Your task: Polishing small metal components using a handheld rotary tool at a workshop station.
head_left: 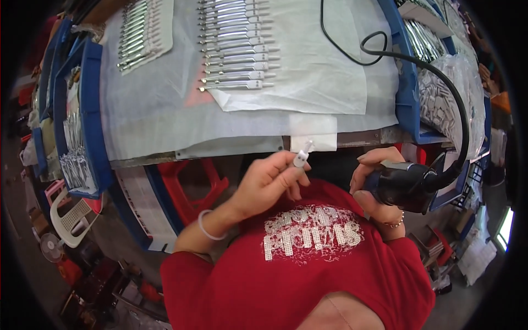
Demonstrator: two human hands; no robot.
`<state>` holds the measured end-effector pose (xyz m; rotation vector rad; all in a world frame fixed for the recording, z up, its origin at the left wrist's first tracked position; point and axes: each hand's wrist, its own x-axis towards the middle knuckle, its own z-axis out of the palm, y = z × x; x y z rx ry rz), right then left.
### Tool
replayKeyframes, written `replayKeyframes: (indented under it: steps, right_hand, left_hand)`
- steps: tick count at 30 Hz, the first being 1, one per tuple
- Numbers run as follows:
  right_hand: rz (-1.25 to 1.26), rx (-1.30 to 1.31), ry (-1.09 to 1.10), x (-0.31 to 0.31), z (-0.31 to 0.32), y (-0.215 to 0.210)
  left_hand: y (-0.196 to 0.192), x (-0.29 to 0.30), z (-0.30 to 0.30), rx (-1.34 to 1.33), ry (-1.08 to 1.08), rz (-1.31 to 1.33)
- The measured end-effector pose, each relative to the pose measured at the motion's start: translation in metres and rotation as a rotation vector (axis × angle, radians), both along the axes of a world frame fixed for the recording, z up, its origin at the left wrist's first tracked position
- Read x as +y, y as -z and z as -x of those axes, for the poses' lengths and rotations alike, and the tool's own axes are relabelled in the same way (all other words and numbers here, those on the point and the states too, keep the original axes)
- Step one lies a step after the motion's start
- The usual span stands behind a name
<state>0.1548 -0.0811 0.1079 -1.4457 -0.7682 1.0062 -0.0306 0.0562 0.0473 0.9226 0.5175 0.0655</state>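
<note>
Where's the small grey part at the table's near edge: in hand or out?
In hand: the left hand pinches the small grey part between thumb and fingers.

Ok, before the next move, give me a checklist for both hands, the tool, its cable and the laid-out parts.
1. Left hand grips the small part: ok.
2. Right hand grips the black tool: ok.
3. Small part and black tool apart: ok, a gap shows between them.
4. Cable away from the left hand: ok, it runs off at the right.
5. Right-hand row of parts lined up on the table: ok.
6. Black tool switched off: cannot tell.
</note>
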Motion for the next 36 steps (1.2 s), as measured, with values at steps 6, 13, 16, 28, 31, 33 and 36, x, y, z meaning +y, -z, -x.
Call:
replayKeyframes:
  steps: [6,13,16,28,31,33,36]
  right_hand:
    - [0.063,0.0,0.007,-0.006,0.004,0.012]
    - [0.208,-0.01,0.038,0.01,0.003,0.027]
    - [0.23,-0.09,-0.034,0.019,0.0,0.036]
    - [0.347,-0.374,-0.228,0.044,-0.004,0.043]
    - [0.403,-0.281,-0.253,0.051,-0.005,0.034]
    - [0.292,-0.169,-0.043,0.049,0.004,0.033]
    - [0.069,-0.201,-0.133,0.029,-0.01,0.016]
  left_hand:
    - [0.031,-0.041,-0.014,-0.067,-0.056,0.311]
    - [0.05,-0.047,-0.024,-0.051,-0.196,0.686]
    - [0.049,-0.047,-0.028,0.011,-0.262,0.782]
    - [0.057,-0.054,-0.027,-0.041,-0.304,0.76]
    - [0.055,-0.056,-0.027,0.0,-0.346,0.666]
    - [0.054,-0.057,-0.028,0.027,-0.363,0.596]
    - [0.048,-0.055,-0.032,0.068,-0.341,0.593]
